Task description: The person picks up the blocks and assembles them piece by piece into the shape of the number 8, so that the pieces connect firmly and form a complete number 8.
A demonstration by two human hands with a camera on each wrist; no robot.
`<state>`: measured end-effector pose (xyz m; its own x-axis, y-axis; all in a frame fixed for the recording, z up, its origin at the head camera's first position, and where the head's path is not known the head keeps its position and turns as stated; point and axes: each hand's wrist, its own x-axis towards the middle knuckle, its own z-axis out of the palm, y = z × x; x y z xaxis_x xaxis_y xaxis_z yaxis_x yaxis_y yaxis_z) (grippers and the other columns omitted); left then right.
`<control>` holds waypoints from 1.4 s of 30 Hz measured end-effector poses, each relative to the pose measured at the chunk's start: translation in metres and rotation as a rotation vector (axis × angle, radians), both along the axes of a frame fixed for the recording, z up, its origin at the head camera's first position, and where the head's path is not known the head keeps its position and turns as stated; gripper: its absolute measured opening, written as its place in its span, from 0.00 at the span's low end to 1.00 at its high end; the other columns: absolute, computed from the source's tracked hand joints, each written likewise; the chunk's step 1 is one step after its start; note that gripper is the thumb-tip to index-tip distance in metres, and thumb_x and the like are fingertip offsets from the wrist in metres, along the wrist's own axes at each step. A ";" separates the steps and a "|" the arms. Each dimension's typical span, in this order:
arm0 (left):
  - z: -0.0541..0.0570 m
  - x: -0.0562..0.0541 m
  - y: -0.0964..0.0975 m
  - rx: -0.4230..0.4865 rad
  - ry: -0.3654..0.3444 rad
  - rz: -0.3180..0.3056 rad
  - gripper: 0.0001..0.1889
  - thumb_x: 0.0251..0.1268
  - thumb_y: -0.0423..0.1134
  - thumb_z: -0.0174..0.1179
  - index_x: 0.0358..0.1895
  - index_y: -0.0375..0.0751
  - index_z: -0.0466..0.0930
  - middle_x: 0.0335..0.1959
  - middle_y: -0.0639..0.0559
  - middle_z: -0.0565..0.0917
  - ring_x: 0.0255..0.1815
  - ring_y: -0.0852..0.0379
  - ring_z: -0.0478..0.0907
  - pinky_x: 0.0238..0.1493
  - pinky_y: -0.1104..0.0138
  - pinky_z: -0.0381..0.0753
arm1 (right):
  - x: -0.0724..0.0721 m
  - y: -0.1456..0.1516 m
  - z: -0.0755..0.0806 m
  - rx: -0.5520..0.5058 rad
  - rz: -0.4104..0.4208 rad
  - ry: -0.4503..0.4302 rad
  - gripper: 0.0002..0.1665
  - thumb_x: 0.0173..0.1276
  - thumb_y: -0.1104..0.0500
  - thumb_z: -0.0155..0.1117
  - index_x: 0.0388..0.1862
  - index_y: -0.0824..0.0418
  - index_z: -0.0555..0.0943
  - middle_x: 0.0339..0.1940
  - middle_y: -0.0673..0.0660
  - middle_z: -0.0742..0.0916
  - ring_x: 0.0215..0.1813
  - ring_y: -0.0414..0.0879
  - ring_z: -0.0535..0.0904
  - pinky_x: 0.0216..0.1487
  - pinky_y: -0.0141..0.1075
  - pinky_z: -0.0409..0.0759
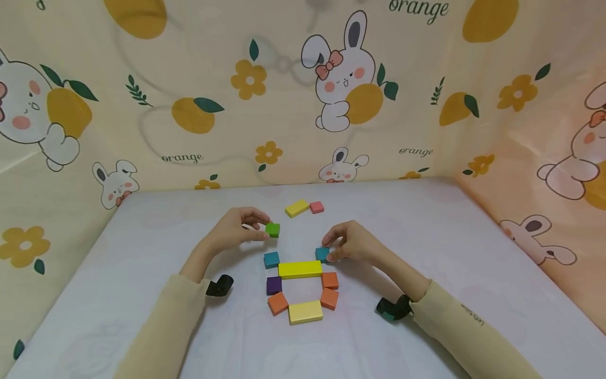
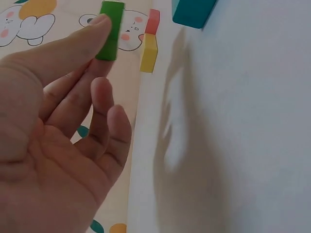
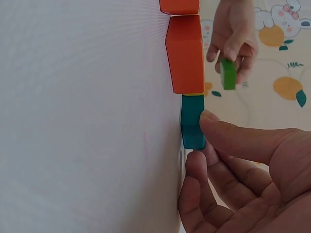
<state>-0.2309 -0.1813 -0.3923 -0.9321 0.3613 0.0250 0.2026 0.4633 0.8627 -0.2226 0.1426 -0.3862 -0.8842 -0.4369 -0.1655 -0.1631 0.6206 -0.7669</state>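
My left hand (image 1: 235, 230) pinches a green block (image 1: 272, 230) between thumb and fingers, held above the table as the left wrist view shows. With thumb and fingers my right hand (image 1: 355, 242) holds a blue block (image 1: 322, 255), which sits on the table at the upper right end of the long yellow block (image 1: 300, 269). Another blue block (image 1: 271, 260) lies at that yellow block's upper left corner. Below it, a purple block (image 1: 274, 285), several orange blocks such as this orange block (image 1: 329, 299) and a pale yellow block (image 1: 305, 312) form a ring.
Farther back on the white table (image 1: 189, 326) lie a yellow block (image 1: 296, 208) and a pink block (image 1: 316, 207), close together. A patterned cloth wall (image 1: 284, 116) bounds the table behind and at the sides. Dark camera mounts (image 1: 394, 308) stick out from both wrists.
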 end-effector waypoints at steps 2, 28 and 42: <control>-0.001 0.003 -0.001 -0.010 -0.002 -0.004 0.23 0.54 0.44 0.76 0.53 0.43 0.82 0.48 0.53 0.84 0.47 0.50 0.75 0.47 0.58 0.75 | 0.000 0.000 0.000 -0.003 0.002 0.002 0.15 0.54 0.68 0.78 0.41 0.59 0.87 0.38 0.52 0.86 0.41 0.52 0.74 0.37 0.38 0.78; -0.019 0.005 0.001 -0.037 -0.085 -0.055 0.18 0.54 0.35 0.75 0.49 0.44 0.82 0.44 0.53 0.85 0.42 0.50 0.75 0.47 0.62 0.74 | 0.000 0.000 0.003 0.011 -0.015 0.001 0.15 0.54 0.67 0.78 0.41 0.58 0.87 0.38 0.52 0.86 0.42 0.52 0.74 0.38 0.38 0.77; -0.021 0.006 -0.001 -0.080 -0.053 -0.084 0.17 0.60 0.36 0.71 0.52 0.46 0.82 0.47 0.56 0.84 0.44 0.52 0.77 0.53 0.58 0.75 | -0.001 -0.001 -0.001 -0.003 -0.028 -0.026 0.15 0.54 0.67 0.78 0.40 0.58 0.87 0.37 0.51 0.86 0.41 0.52 0.74 0.37 0.37 0.76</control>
<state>-0.2251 -0.1827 -0.4129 -0.8980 0.4366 -0.0556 0.1987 0.5148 0.8340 -0.2232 0.1416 -0.3872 -0.8916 -0.4123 -0.1875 -0.1251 0.6221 -0.7729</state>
